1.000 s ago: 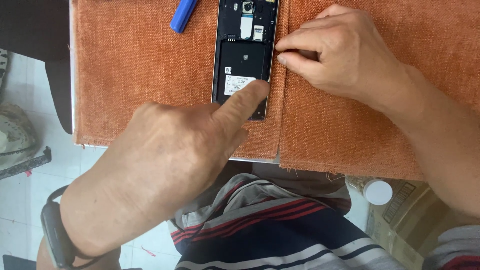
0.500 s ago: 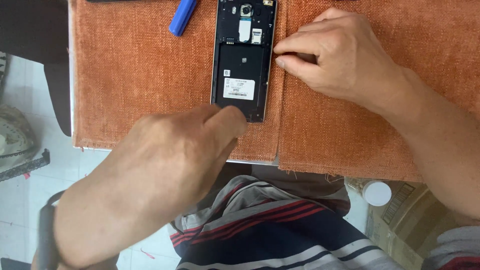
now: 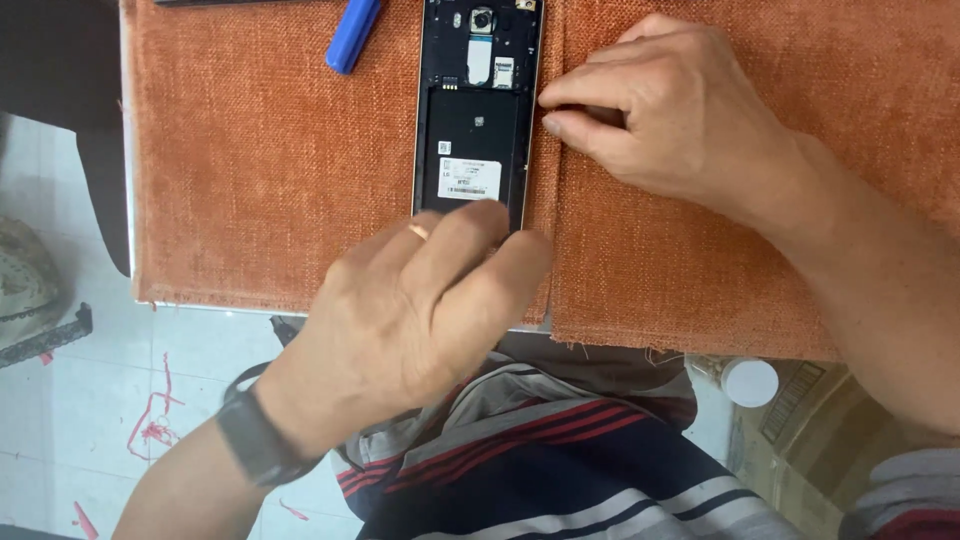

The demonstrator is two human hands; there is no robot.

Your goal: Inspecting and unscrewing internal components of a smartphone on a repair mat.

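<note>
A black phone [image 3: 478, 130] with its back cover off lies face down on an orange cloth mat [image 3: 260, 170]; its battery, label and camera show. My left hand [image 3: 420, 310], with a ring and a black wrist band [image 3: 255, 440], curls over the phone's near end, fingertips on the bottom edge. My right hand [image 3: 660, 110] sits to the right of the phone, thumb and forefinger pinched together against its right side edge. The phone's bottom end is hidden under my left fingers.
A blue plastic tool [image 3: 352, 35] lies on the mat left of the phone's top. A second orange mat [image 3: 720, 270] adjoins on the right. Below the table edge are my striped shirt [image 3: 560, 470], a white round cap [image 3: 750, 382] and a tiled floor [image 3: 80, 430].
My left hand went from one pointed finger on the phone's lower end to a curled grip over its bottom edge. The right hand stayed at the right edge.
</note>
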